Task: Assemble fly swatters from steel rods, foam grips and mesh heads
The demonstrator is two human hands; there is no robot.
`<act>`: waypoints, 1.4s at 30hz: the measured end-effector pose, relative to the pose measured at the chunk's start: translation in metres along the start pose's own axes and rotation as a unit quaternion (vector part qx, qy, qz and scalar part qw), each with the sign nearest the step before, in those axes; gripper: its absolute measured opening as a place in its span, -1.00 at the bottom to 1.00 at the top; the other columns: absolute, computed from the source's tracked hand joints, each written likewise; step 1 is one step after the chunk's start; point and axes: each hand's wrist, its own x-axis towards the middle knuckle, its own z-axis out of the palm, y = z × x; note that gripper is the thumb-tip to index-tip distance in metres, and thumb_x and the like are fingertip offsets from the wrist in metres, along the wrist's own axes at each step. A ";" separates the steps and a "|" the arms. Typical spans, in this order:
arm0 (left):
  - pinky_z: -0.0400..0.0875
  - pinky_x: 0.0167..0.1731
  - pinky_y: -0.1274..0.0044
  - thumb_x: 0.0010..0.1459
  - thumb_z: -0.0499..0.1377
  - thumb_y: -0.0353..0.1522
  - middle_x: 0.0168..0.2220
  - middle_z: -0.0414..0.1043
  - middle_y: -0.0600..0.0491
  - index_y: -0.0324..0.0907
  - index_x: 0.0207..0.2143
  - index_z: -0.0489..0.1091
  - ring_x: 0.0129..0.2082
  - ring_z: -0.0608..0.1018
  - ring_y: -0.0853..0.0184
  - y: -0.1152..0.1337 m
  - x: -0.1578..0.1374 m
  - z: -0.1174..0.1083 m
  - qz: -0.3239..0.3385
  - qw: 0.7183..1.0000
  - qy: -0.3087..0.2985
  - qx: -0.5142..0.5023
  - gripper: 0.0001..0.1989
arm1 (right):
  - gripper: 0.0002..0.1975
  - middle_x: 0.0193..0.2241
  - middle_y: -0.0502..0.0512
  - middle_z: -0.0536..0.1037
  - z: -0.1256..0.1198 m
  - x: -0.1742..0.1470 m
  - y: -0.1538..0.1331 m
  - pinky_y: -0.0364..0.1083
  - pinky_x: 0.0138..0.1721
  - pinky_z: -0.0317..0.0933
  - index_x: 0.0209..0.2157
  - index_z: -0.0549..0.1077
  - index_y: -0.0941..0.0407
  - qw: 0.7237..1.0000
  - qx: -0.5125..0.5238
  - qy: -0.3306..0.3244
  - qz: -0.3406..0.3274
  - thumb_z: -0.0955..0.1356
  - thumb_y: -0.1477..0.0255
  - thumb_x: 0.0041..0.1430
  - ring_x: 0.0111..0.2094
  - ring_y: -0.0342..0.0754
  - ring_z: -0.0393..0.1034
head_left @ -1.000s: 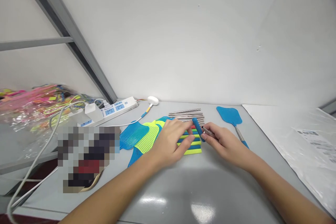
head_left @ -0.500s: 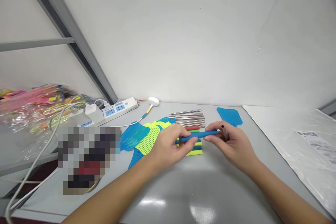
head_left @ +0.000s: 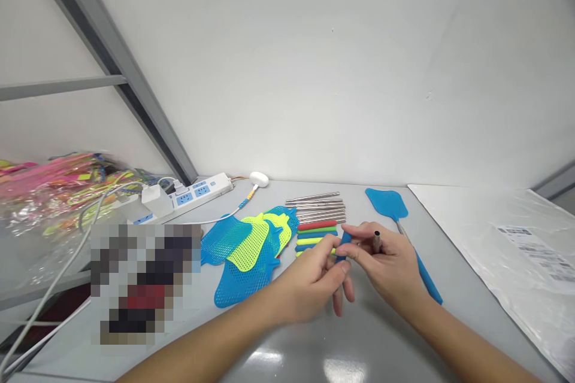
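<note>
Between my two hands is a short blue handle tube (head_left: 345, 244), now foreshortened. My left hand (head_left: 305, 287) pinches its lower end with thumb and fingers. My right hand (head_left: 389, 266) grips the upper end and also holds a metal rod (head_left: 376, 242), whose hollow end sticks up. Beyond the hands lies a row of red, green, blue and yellow handles (head_left: 317, 234), with several metal rods (head_left: 314, 208) behind it. Blue and yellow mesh fly swatter heads (head_left: 246, 290) are piled on the left. A fly swatter with a blue head (head_left: 386, 203) lies right of my right hand.
A white power strip (head_left: 202, 194) with plugs and cables stands at the back left. Left of it are plastic bags of colourful items (head_left: 67, 191). A pixelated patch hides something nearby. A white plastic package (head_left: 489, 239) covers the table's right side.
The blue handle has turned from lying sideways to pointing more along my view. Both hands are lower and my left hand has moved right. The rod's end now shows more.
</note>
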 end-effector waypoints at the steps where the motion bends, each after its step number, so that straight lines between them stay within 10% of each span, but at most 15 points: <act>1: 0.28 -0.49 0.56 0.35 -0.07 -0.19 -0.42 0.43 0.11 -0.13 -0.10 0.14 -0.56 0.50 0.43 -0.001 0.000 0.001 0.005 1.000 0.004 -0.003 -0.78 | -0.88 -0.60 -0.05 0.47 0.001 -0.002 0.000 -0.16 -0.63 0.21 -0.35 0.58 0.05 1.000 0.002 0.011 -0.012 0.49 0.38 0.00 -0.62 -0.17 0.27; 8: 0.26 -0.47 0.54 0.36 -0.14 -0.19 -0.46 0.39 0.14 -0.14 -0.18 0.09 -0.61 0.42 0.46 -0.001 -0.002 -0.001 0.030 0.999 0.017 -0.042 -0.79 | -0.77 -0.67 -0.14 0.33 -0.003 0.001 -0.003 -0.19 -0.60 0.15 -0.47 0.38 0.07 0.981 0.142 0.135 -0.004 0.51 0.37 0.00 -0.63 -0.20 0.23; 13: 0.12 -0.55 0.58 0.33 -0.06 -0.19 -0.55 0.15 0.21 -0.14 -0.31 0.12 -0.59 0.19 0.48 0.000 0.000 -0.008 0.107 0.987 0.117 -0.014 -0.77 | -0.78 -0.77 -0.19 0.14 -0.019 0.024 -0.005 -0.17 -0.66 0.15 -0.30 0.45 0.08 0.924 0.342 0.086 0.149 0.27 0.26 0.29 -0.75 -0.25 -0.09; 17: 0.01 -0.59 0.58 0.33 -0.07 -0.16 -0.57 0.01 0.24 -0.13 -0.35 0.10 -0.59 0.06 0.47 -0.005 0.004 -0.006 0.141 0.974 0.170 -0.052 -0.74 | -0.76 -0.59 0.00 0.44 -0.029 0.038 0.008 -0.08 -0.50 0.32 -0.31 0.46 0.10 0.895 0.402 0.074 0.179 0.23 0.30 0.25 -0.63 -0.16 0.22; 31: 0.04 -0.54 0.55 0.31 -0.06 -0.07 -0.59 0.09 0.20 -0.16 -0.39 0.18 -0.58 0.14 0.47 0.025 0.066 0.055 0.243 0.952 0.187 0.008 -0.62 | -0.54 -0.80 -0.09 0.17 -0.051 0.056 0.019 -0.20 -0.72 0.08 -0.55 0.46 0.15 0.888 0.423 0.012 0.180 0.18 0.18 0.25 -0.77 -0.23 -0.06; 42: -0.03 -0.63 0.62 0.29 -0.02 -0.10 -0.57 0.02 0.27 -0.10 -0.21 0.11 -0.62 0.07 0.49 -0.029 -0.004 0.060 0.034 0.974 0.077 -0.209 -0.74 | -0.55 -0.79 -0.16 0.09 -0.038 0.046 0.035 -0.19 -0.72 -0.02 -0.52 0.43 0.13 0.886 0.410 0.023 0.216 0.22 0.10 0.25 -0.78 -0.27 -0.15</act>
